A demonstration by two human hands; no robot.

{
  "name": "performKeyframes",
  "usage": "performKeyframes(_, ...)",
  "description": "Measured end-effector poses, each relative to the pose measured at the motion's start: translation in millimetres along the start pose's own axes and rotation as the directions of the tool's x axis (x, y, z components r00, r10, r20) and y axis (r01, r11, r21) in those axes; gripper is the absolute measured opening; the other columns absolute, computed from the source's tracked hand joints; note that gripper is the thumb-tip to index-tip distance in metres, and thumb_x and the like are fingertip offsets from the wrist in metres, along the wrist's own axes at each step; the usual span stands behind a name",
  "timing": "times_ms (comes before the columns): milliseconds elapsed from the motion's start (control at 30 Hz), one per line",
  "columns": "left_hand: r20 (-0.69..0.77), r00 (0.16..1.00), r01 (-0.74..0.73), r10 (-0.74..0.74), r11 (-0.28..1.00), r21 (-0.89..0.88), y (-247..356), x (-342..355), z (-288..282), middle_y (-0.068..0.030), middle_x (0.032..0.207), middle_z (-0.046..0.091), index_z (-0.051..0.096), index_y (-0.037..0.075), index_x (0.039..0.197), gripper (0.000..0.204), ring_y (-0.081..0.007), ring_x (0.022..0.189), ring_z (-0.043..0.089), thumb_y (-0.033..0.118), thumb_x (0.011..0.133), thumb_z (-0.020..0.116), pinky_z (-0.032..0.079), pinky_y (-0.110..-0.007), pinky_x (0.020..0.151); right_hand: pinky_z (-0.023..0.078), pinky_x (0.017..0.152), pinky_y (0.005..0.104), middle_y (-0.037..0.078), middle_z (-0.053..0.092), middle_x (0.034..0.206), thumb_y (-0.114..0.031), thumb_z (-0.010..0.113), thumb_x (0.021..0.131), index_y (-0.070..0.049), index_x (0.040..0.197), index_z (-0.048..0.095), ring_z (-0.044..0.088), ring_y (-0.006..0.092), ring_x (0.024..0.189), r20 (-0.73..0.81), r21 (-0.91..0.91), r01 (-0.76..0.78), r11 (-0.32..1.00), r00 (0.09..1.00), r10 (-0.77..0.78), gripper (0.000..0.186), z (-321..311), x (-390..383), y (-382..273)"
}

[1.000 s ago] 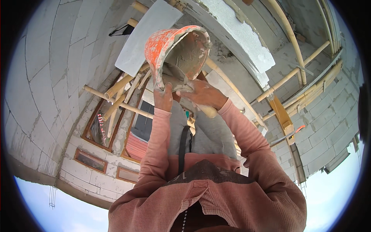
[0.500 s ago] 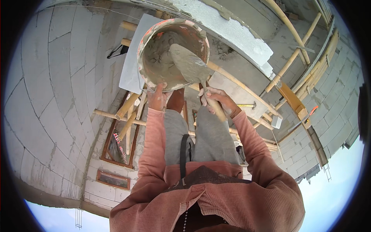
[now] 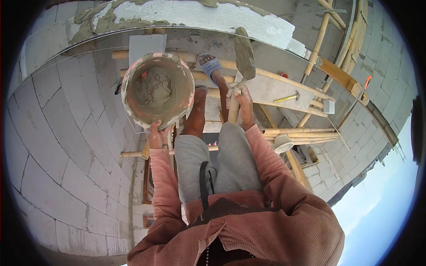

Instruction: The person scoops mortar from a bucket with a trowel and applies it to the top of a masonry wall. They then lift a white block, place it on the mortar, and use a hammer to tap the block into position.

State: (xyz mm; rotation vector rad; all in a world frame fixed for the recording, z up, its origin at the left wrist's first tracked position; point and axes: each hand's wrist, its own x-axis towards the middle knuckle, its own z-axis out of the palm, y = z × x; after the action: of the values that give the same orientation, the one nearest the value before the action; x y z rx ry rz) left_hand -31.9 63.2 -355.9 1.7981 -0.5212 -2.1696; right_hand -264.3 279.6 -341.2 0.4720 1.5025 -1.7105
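Observation:
My left hand (image 3: 157,137) grips the near rim of a mortar-smeared orange bucket (image 3: 137,111), which sits upright at my left with grey mortar (image 3: 155,88) inside. My right hand (image 3: 244,104) holds the wooden handle of a trowel (image 3: 244,55), whose grey, mortar-coated blade points forward, off to the right of the bucket. Below, my legs and a foot in a blue-grey slide sandal (image 3: 211,66) are on the bamboo scaffolding (image 3: 275,82).
A mortar-smeared white block ledge (image 3: 199,13) runs across the front. A yellow hammer (image 3: 284,98) lies on a pale board (image 3: 262,91) at right. A saw with an orange handle (image 3: 367,82), a white container (image 3: 282,142), bamboo poles and block walls (image 3: 66,146) are around me.
The bucket has gone from tilted to upright and moved left. The trowel has come out of it and swung right, blade pointing forward. My view has shifted, bringing the ledge across the front.

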Motion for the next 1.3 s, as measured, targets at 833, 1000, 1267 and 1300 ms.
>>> performKeyframes(833,-0.083,0.993,-0.099,0.084,0.976,-0.193,-3.6,-39.4,-107.8,-0.0213,0.136,0.051,0.047,-0.006,0.125,0.042,-0.0394,0.129,0.050,0.012,0.091,0.064,0.044,-0.061,0.108,0.038,0.108,0.0467,0.032,0.046,0.128,-0.010,0.056,0.092,0.014,0.126,0.043,0.044,0.0466,0.123,0.572,-0.819,0.502,-0.278,0.745,-0.343,0.044,103.7,95.8,110.9)
performKeyframes(1000,-0.147,0.988,-0.076,0.037,0.960,-0.269,-12.7,-48.3,-134.2,-0.0223,0.136,0.050,0.046,-0.007,0.127,0.043,-0.0386,0.128,0.051,0.007,0.089,0.061,0.045,-0.059,0.108,0.038,0.107,0.0485,0.036,0.045,0.131,-0.009,0.058,0.092,0.015,0.126,0.040,0.043,0.0503,0.123,0.604,-0.796,0.545,-0.263,0.742,-0.291,0.046,80.6,87.6,96.8)
performKeyframes(1267,-0.126,0.992,-0.033,-0.003,0.959,-0.283,-27.1,-57.6,-104.8,-0.0188,0.137,0.051,0.043,0.000,0.135,0.047,-0.0376,0.129,0.050,0.005,0.091,0.060,0.044,-0.059,0.109,0.027,0.115,0.0556,0.048,0.040,0.135,-0.021,0.044,0.102,0.017,0.145,0.022,0.039,0.0609,0.127,-0.034,-0.995,0.037,0.094,0.752,-0.658,0.061,-29.0,158.2,60.0)
performKeyframes(1300,-0.116,0.993,-0.024,-0.010,0.957,-0.290,-31.7,-55.9,-100.5,-0.0189,0.137,0.051,0.043,0.000,0.135,0.046,-0.0375,0.129,0.051,0.004,0.091,0.059,0.044,-0.059,0.109,0.026,0.115,0.0570,0.048,0.040,0.134,-0.019,0.044,0.101,0.016,0.146,0.022,0.039,0.0616,0.127,0.010,-1.000,0.016,0.004,0.752,-0.659,0.060,-51.8,165.4,84.7)
